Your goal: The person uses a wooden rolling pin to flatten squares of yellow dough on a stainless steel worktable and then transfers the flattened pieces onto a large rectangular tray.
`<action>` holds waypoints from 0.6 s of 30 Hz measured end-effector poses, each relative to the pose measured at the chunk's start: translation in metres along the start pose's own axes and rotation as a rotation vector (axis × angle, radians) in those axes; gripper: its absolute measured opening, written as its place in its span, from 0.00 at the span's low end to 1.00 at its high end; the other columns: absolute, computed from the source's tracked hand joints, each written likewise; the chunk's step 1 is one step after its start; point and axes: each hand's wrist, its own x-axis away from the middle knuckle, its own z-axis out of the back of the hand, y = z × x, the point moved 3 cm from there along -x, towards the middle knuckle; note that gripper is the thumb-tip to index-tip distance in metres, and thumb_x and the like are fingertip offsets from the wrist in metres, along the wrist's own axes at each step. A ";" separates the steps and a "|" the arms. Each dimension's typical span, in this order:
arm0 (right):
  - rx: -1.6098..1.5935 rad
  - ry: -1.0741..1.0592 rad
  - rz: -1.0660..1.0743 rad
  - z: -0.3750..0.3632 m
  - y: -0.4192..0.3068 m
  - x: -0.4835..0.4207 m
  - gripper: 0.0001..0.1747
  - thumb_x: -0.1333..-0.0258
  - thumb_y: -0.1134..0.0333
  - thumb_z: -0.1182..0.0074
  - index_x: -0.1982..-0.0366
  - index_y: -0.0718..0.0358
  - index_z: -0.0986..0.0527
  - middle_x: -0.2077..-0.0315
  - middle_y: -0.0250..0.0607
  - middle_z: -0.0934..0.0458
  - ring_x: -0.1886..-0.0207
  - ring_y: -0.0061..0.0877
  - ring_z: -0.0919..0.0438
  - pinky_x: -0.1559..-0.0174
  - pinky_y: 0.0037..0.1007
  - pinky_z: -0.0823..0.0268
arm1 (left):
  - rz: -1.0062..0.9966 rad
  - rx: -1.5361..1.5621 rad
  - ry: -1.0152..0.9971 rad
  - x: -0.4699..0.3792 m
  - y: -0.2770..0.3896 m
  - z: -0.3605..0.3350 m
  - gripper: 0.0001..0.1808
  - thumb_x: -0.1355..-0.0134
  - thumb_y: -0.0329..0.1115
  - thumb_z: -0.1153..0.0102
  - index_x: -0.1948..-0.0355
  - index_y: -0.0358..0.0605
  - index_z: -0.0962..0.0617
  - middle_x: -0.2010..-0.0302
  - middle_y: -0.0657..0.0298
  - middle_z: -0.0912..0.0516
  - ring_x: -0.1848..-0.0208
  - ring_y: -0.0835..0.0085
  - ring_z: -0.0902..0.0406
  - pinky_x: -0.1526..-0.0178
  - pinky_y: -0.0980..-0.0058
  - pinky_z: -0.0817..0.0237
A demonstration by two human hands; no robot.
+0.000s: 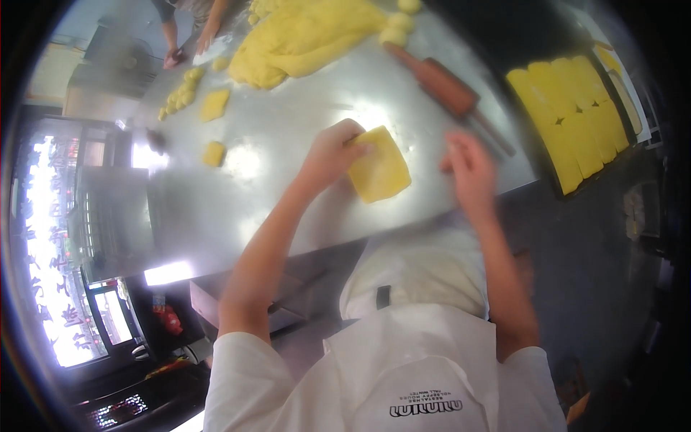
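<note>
My left hand (337, 151) pinches a flat, roughly square sheet of yellow dough (382, 170) by its upper left edge, above a metal worktable (302, 216). To the right of the sheet, and apart from it, is my right hand (471, 173). Its fingers are loosely bent and slightly blurred, with nothing visible in them. A rolling pin with a thick reddish-brown barrel (448, 89) lies slantwise on the table just beyond my right hand.
A large mass of yellow dough (307, 40) lies at the far side, near dough balls (397, 29). Two small dough pieces (215, 105) are at left. Another person's hands (208, 40) work beyond. A dark tray (623, 127) at right holds overlapping dough sheets (572, 113).
</note>
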 end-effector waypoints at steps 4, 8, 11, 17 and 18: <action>0.049 -0.018 0.003 0.000 0.002 0.000 0.11 0.28 0.70 0.46 0.49 0.61 0.19 0.73 0.32 0.18 0.67 0.17 0.21 0.56 0.24 0.29 | 0.043 0.153 0.165 0.009 0.001 0.044 0.17 0.39 0.36 0.28 0.55 0.34 0.16 0.60 0.61 0.13 0.58 0.76 0.19 0.51 0.74 0.28; 0.102 -0.041 -0.010 0.005 0.009 -0.004 0.12 0.27 0.71 0.47 0.47 0.61 0.19 0.72 0.31 0.19 0.66 0.16 0.22 0.59 0.22 0.30 | -0.139 0.073 0.472 -0.012 0.019 0.097 0.16 0.37 0.36 0.30 0.52 0.36 0.15 0.57 0.60 0.10 0.56 0.68 0.14 0.51 0.68 0.26; 0.118 -0.062 -0.002 -0.004 0.001 -0.001 0.12 0.27 0.72 0.47 0.47 0.62 0.20 0.72 0.29 0.19 0.68 0.14 0.23 0.62 0.20 0.31 | -0.249 -0.419 0.583 -0.028 -0.007 0.113 0.12 0.36 0.34 0.34 0.53 0.43 0.14 0.57 0.57 0.10 0.56 0.58 0.13 0.52 0.64 0.25; 0.180 -0.024 0.022 -0.004 -0.002 0.000 0.10 0.27 0.72 0.46 0.49 0.62 0.19 0.73 0.29 0.19 0.69 0.14 0.23 0.62 0.20 0.31 | -0.446 -0.759 0.387 0.012 -0.034 0.003 0.13 0.44 0.27 0.36 0.56 0.46 0.16 0.63 0.57 0.14 0.61 0.55 0.16 0.59 0.57 0.24; 0.209 -0.019 0.012 -0.002 0.000 0.001 0.10 0.27 0.71 0.46 0.50 0.62 0.19 0.72 0.29 0.19 0.68 0.14 0.23 0.62 0.20 0.31 | -0.528 -0.699 0.391 0.030 -0.028 -0.016 0.14 0.45 0.27 0.33 0.55 0.45 0.16 0.61 0.58 0.13 0.59 0.56 0.15 0.58 0.58 0.24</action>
